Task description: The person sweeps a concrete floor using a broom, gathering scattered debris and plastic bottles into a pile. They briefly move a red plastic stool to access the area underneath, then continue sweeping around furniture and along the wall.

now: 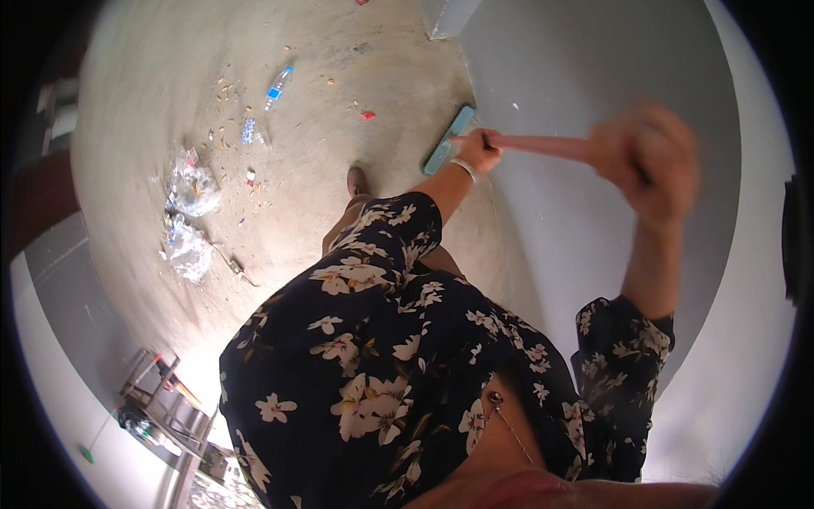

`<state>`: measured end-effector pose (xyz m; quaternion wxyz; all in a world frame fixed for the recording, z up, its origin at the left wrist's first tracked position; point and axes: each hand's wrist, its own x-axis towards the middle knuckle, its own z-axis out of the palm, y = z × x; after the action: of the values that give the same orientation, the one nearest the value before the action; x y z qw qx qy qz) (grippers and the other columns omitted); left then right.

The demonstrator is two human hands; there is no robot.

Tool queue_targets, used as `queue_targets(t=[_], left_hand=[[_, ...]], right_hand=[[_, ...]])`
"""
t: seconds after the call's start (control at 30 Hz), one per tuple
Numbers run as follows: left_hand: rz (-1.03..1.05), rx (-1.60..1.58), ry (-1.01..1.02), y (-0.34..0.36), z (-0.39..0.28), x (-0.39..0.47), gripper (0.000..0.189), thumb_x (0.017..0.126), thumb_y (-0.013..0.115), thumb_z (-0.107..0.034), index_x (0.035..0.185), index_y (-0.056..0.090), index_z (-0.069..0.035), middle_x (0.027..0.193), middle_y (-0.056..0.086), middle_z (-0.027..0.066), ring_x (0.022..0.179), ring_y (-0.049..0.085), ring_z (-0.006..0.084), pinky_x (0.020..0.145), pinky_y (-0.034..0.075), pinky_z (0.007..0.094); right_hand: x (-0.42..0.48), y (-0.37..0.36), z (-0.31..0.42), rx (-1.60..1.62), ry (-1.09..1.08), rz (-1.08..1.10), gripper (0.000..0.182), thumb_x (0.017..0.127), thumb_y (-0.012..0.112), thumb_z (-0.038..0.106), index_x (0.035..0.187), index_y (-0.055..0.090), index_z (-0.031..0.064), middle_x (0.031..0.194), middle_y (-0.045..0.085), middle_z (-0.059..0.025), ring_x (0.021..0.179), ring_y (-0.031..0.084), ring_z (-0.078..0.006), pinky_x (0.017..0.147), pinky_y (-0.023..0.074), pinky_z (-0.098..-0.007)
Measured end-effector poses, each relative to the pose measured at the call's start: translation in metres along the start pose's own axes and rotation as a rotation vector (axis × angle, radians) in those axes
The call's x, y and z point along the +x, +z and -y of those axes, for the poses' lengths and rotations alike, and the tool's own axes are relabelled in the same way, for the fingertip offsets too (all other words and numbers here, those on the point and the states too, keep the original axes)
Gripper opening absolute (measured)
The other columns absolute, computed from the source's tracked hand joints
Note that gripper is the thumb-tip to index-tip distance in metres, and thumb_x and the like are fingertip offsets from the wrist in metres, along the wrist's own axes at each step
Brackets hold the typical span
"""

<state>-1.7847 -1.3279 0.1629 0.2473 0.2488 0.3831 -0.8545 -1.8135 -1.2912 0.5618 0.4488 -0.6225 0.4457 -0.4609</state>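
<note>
My left hand (480, 153), with a pale band at the wrist, grips the lower part of a pink broom handle (544, 146). My right hand (652, 162), blurred by motion, is closed around the handle's upper end. Below my left hand, the broom's light-blue head (439, 153) with dark bristles is at the floor, close to the foot of the grey wall.
Litter lies on the concrete floor (305, 153) to the left: a clear plastic bottle (278, 89), crumpled plastic bags (191, 248), a red scrap (367, 115) and small crumbs. A grey-painted wall (572, 83) runs along the right. A rack (152, 388) stands lower left.
</note>
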Motion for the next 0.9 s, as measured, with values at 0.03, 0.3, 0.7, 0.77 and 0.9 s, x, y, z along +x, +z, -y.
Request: queue_targets(t=[0.03, 0.3, 0.7, 0.77, 0.9], left_hand=[[0.037, -0.022, -0.006, 0.009, -0.02, -0.004, 0.017, 0.077, 0.041, 0.001, 0.063, 0.041, -0.007, 0.058, 0.044, 0.0021, 0.051, 0.045, 0.0142, 0.048, 0.043, 0.024], [0.19, -0.011, 0.125, 0.048, -0.244, -0.124, 0.014, 0.075, 0.041, 0.004, 0.065, 0.041, -0.006, 0.06, 0.044, 0.0031, 0.052, 0.044, 0.015, 0.054, 0.044, 0.0255], [0.227, 0.005, 0.592, 0.041, -0.381, -0.25, 0.01, 0.072, 0.046, 0.003, 0.066, 0.043, -0.004, 0.06, 0.046, 0.0046, 0.057, 0.047, 0.0169, 0.059, 0.044, 0.0246], [0.2, -0.138, 0.642, 0.066, -0.355, -0.264, 0.012, 0.074, 0.045, 0.003, 0.066, 0.042, -0.004, 0.059, 0.045, 0.0051, 0.055, 0.047, 0.016, 0.056, 0.045, 0.0269], [0.234, 0.104, 0.658, 0.113, -0.293, -0.245, 0.01, 0.073, 0.047, 0.004, 0.067, 0.044, -0.004, 0.064, 0.049, 0.0074, 0.059, 0.049, 0.0187, 0.06, 0.046, 0.0282]], right_hand=[[0.025, 0.019, -0.003, -0.046, 0.083, 0.041, 0.022, 0.082, 0.042, 0.017, 0.069, 0.05, 0.0004, 0.057, 0.043, -0.0015, 0.042, 0.031, -0.0055, 0.04, 0.028, -0.0223], [0.167, 0.155, -0.024, 0.173, -0.029, 0.262, 0.012, 0.075, 0.044, 0.006, 0.069, 0.051, -0.0017, 0.065, 0.048, -0.0025, 0.055, 0.042, -0.0064, 0.05, 0.0349, -0.0201], [0.227, 0.236, -0.021, 0.131, -0.109, 0.417, 0.008, 0.066, 0.043, 0.001, 0.063, 0.051, -0.0001, 0.056, 0.049, -0.0062, 0.045, 0.045, -0.0159, 0.046, 0.039, -0.0262], [0.218, 0.209, -0.024, 0.206, -0.125, 0.35, 0.011, 0.069, 0.043, 0.005, 0.062, 0.05, 0.0012, 0.054, 0.048, -0.0056, 0.043, 0.044, -0.016, 0.045, 0.0386, -0.0277], [0.209, 0.15, -0.001, 0.377, -0.227, 0.18, 0.026, 0.085, 0.042, 0.022, 0.066, 0.046, 0.0047, 0.046, 0.042, -0.0014, 0.037, 0.039, -0.0149, 0.043, 0.0369, -0.0295]])
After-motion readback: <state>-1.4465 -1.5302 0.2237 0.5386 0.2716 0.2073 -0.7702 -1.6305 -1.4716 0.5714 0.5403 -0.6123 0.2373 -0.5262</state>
